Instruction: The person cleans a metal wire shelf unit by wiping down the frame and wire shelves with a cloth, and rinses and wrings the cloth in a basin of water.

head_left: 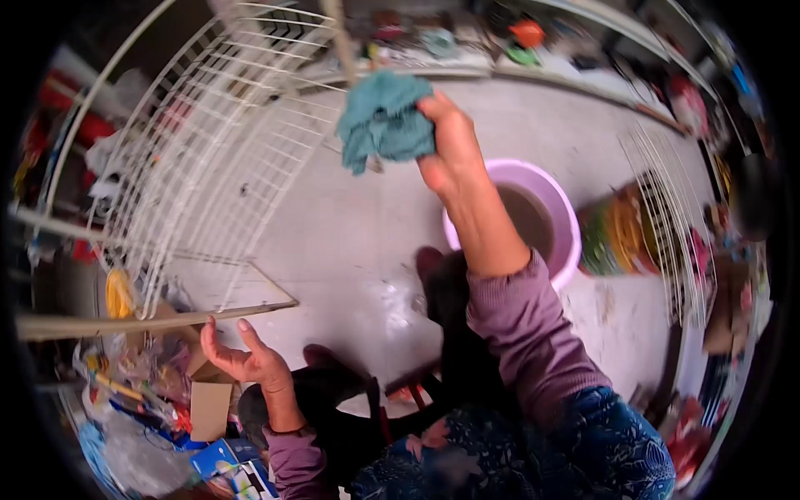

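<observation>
My right hand is closed on a crumpled teal cloth, held out in front of me near a wooden post of the white wire rack. Down at the left, my left hand has its fingers apart and holds nothing. It is just below the rack's lower wooden bar, and I cannot tell whether a fingertip touches it. Partly behind my right forearm stands a pink-purple bucket with murky water in it.
Right of the bucket stands a colourful container, with another wire rack against it. Low shelves with assorted goods curve along the back. Plastic bags, a cardboard piece and a blue box crowd the lower left.
</observation>
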### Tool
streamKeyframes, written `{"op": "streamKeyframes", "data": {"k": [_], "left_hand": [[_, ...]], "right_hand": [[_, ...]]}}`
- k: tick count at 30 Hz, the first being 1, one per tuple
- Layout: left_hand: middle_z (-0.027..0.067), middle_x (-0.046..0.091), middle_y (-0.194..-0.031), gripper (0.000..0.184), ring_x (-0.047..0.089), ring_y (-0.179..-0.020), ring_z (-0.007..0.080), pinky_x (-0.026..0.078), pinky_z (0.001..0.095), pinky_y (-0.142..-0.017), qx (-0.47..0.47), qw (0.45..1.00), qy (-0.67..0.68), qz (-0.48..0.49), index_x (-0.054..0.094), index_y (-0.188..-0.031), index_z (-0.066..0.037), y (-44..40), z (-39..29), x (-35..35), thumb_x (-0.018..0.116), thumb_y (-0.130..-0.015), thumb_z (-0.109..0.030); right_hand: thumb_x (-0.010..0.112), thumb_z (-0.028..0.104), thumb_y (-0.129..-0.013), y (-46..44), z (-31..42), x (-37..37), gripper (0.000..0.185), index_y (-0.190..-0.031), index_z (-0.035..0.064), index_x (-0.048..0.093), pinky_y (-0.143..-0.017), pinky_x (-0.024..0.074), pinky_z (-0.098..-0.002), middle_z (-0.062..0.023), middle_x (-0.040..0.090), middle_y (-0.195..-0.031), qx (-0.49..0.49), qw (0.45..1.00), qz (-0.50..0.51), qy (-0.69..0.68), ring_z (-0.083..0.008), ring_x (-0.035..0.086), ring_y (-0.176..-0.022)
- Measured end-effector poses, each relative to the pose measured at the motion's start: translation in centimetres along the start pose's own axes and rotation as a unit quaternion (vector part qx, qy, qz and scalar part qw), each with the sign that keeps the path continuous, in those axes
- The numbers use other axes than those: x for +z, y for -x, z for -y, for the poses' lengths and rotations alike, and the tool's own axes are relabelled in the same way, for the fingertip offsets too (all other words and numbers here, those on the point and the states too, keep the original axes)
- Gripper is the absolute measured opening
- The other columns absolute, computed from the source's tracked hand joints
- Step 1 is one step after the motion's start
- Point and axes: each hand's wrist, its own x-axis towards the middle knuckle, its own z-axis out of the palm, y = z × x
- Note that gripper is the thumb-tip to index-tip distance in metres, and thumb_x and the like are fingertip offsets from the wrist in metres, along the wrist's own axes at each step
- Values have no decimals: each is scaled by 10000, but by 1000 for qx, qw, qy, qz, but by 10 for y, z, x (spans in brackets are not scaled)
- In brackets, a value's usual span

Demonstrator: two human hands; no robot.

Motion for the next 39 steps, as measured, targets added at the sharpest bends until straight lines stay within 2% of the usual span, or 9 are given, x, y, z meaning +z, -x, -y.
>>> {"op": "streamKeyframes", "data": {"k": [11, 14, 16, 18, 20, 24, 28, 34, 39], "left_hand": [[168, 492, -1169, 318, 484, -1096, 235, 385, 329, -935, -34, 977, 152, 144, 432, -1159, 27, 9, -87, 69, 530, -859, -7], [163, 518, -1112, 289, 513, -1037, 240, 387, 358, -929, -59, 969, 185, 153, 461, -1123, 38, 16, -108, 84, 529, -842, 25], [158, 545, -1080, 277, 528, -1016, 230, 404, 335, -904, -71, 964, 199, 161, 467, -1113, 40, 16, -123, 92, 527, -843, 21], [152, 555, -1065, 271, 537, -997, 219, 411, 320, -889, -92, 953, 233, 172, 472, -1108, 40, 16, -146, 105, 526, -843, 22], [146, 565, -1051, 265, 545, -978, 207, 418, 305, -874, -116, 939, 267, 182, 476, -1102, 40, 18, -178, 122, 525, -843, 23], [118, 574, -1003, 233, 543, -930, 151, 424, 241, -819, -217, 832, 426, 281, 494, -1069, 34, 42, -246, 164, 538, -841, 15], [84, 563, -940, 220, 537, -877, 114, 434, 227, -775, -385, 716, 468, 346, 500, -1044, 34, 84, -267, 210, 568, -849, -41], [71, 562, -880, 205, 546, -796, 147, 444, 275, -743, -611, 628, 366, 314, 511, -1029, 10, 93, -244, 233, 536, -837, -55], [65, 566, -878, 219, 545, -790, 137, 442, 264, -724, -626, 633, 343, 300, 514, -1032, 4, 100, -243, 241, 541, -822, -52]], "right_hand": [[454, 127, -835, 104, 53, -269, 225, -957, 26, 614, -613, 479, -282, -79, 607, -880, -2, 946, -278, 168, -143, 574, -733], [508, 196, -832, 125, 26, -316, 256, -1024, 52, 595, -739, 480, -359, -102, 622, -897, 146, 836, -432, 305, -224, 589, -791], [527, 243, -829, 130, -67, -464, 356, -1141, 75, 553, -885, 410, -396, -172, 579, -1072, -25, 755, -329, 567, -291, 553, -973], [552, 249, -786, 140, -74, -457, 507, -1283, 254, 456, -1008, 294, -466, -197, 162, -1434, 192, 640, -281, 689, -358, 307, -1256], [546, 224, -778, 148, -91, -424, 497, -1262, 311, 473, -1016, 285, -486, -150, 132, -1454, 258, 480, -149, 825, -366, 274, -1270], [529, 199, -775, 149, -55, -386, 464, -1231, 284, 508, -999, 300, -518, -146, 218, -1430, 302, 484, 20, 821, -367, 231, -1298], [561, 173, -754, 148, -83, -390, 424, -1166, 272, 557, -960, 369, -494, -46, 265, -1415, 277, 433, -228, 827, -231, 227, -1321], [600, 270, -752, 157, -61, -404, 362, -1109, 209, 614, -979, 327, -470, -87, 281, -1423, 308, 435, -73, 843, -223, 275, -1307], [547, 2, -678, 148, -58, -449, 258, -887, 59, 686, -693, 472, -300, -105, 660, -843, 118, 781, -298, 536, -225, 612, -756]]}}
